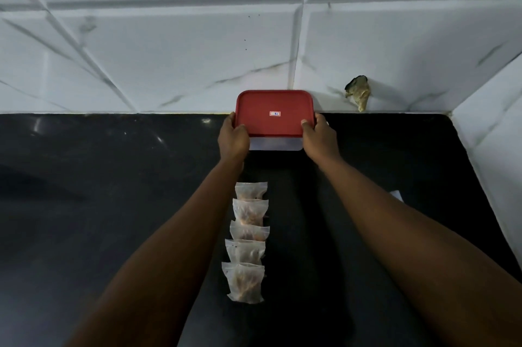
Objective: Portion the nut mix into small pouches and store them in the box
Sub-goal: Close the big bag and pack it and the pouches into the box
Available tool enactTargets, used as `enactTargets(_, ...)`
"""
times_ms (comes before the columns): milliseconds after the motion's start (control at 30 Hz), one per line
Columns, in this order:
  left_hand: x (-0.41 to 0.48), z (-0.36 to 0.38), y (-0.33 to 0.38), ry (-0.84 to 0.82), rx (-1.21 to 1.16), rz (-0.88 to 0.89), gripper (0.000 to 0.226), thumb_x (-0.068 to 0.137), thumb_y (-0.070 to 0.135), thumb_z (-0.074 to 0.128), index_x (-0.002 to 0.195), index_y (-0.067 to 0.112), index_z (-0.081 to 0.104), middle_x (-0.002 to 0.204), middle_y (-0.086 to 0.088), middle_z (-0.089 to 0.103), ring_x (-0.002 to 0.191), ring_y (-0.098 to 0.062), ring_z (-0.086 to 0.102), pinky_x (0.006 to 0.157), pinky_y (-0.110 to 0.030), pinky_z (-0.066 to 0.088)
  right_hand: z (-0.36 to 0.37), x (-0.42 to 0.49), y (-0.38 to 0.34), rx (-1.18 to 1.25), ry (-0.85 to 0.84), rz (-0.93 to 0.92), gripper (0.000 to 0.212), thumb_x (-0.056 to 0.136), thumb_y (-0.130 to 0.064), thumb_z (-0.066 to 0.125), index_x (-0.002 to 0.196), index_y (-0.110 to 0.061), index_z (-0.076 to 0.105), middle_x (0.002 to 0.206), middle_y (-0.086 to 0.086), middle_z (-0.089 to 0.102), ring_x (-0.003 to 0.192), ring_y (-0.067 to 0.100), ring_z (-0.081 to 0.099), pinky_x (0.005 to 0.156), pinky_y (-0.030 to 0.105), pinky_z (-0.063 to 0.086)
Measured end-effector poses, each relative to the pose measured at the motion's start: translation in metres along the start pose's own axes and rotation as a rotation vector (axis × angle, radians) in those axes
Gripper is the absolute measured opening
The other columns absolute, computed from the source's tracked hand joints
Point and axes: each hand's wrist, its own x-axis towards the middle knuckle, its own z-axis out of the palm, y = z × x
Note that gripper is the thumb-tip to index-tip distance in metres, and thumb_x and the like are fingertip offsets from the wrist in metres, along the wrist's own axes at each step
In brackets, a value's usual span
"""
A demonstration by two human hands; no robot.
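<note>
The left hand and the right hand grip with curled fingers the two sides of the box, translucent plastic with a smooth red rounded lid, at the far edge of the glossy black counter. Five small clear pouches of nuts lie in an overlapping row between the forearms.

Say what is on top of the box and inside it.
A red lid covers the box, gripped at its sides by the left hand and right hand. Whatever is inside is hidden.
</note>
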Motion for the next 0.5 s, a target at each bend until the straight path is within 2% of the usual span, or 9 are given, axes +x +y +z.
enactTargets(67,0.0,-0.003,-0.001,-0.013,0.012,0.004,0.053,0.103,0.001,0.039,0.153,0.015,0.046,0.13,-0.002,0.065,0.092,-0.005,0.061,0.071,-0.019,0.05,-0.001,0.001,0.0,0.004,0.012,0.003,0.043,0.106,-0.031,0.044,0.145,-0.011,0.049,0.128,0.01,0.062,0.114,0.026,0.061,0.085,0.03,0.044)
enactTargets(100,-0.001,-0.004,-0.001,-0.024,0.008,0.014,0.052,0.103,0.0,0.039,0.153,0.015,0.047,0.131,-0.001,0.065,0.094,-0.006,0.062,0.072,-0.019,0.051,-0.003,0.0,0.0,0.007,0.019,-0.003,0.042,0.106,-0.03,0.045,0.144,-0.012,0.05,0.127,0.01,0.062,0.113,0.026,0.061,0.085,0.03,0.044)
enactTargets(167,-0.006,-0.006,0.0,-0.046,-0.011,0.036,0.051,0.104,0.0,0.041,0.153,0.013,0.046,0.137,-0.002,0.063,0.106,-0.01,0.063,0.085,-0.023,0.053,-0.01,-0.007,0.001,0.011,0.035,-0.019,0.041,0.106,-0.029,0.045,0.143,-0.012,0.052,0.122,0.007,0.063,0.106,0.021,0.061,0.078,0.025,0.045)
enactTargets(267,-0.021,-0.006,0.001,-0.072,-0.053,0.076,0.05,0.104,0.001,0.044,0.152,0.014,0.048,0.139,-0.003,0.062,0.121,-0.016,0.062,0.106,-0.036,0.053,-0.027,-0.024,0.003,0.033,0.06,-0.055,0.039,0.107,-0.029,0.045,0.142,-0.014,0.053,0.115,0.001,0.062,0.091,0.011,0.058,0.068,0.018,0.041)
enactTargets(333,-0.037,-0.002,0.001,-0.097,-0.076,0.095,0.049,0.104,0.002,0.044,0.152,0.015,0.049,0.137,-0.003,0.064,0.121,-0.017,0.063,0.108,-0.039,0.052,-0.042,-0.039,0.006,0.043,0.075,-0.074,0.039,0.107,-0.029,0.045,0.142,-0.015,0.054,0.116,0.002,0.063,0.091,0.01,0.059,0.071,0.02,0.043)
enactTargets(400,-0.055,0.003,0.0,-0.113,-0.079,0.113,0.05,0.104,0.002,0.045,0.152,0.015,0.05,0.136,-0.002,0.065,0.121,-0.017,0.063,0.108,-0.04,0.052,-0.057,-0.053,0.011,0.048,0.087,-0.082,0.04,0.106,-0.029,0.045,0.144,-0.016,0.053,0.118,0.003,0.063,0.097,0.014,0.06,0.08,0.026,0.045)
enactTargets(500,-0.084,0.01,-0.006,-0.119,-0.073,0.126,0.053,0.104,0.004,0.047,0.155,0.016,0.045,0.145,-0.003,0.06,0.131,-0.019,0.058,0.115,-0.044,0.046,-0.076,-0.078,0.022,0.023,0.108,-0.097,0.042,0.106,-0.028,0.045,0.147,-0.017,0.049,0.119,0.002,0.062,0.102,0.015,0.059,0.086,0.029,0.044)
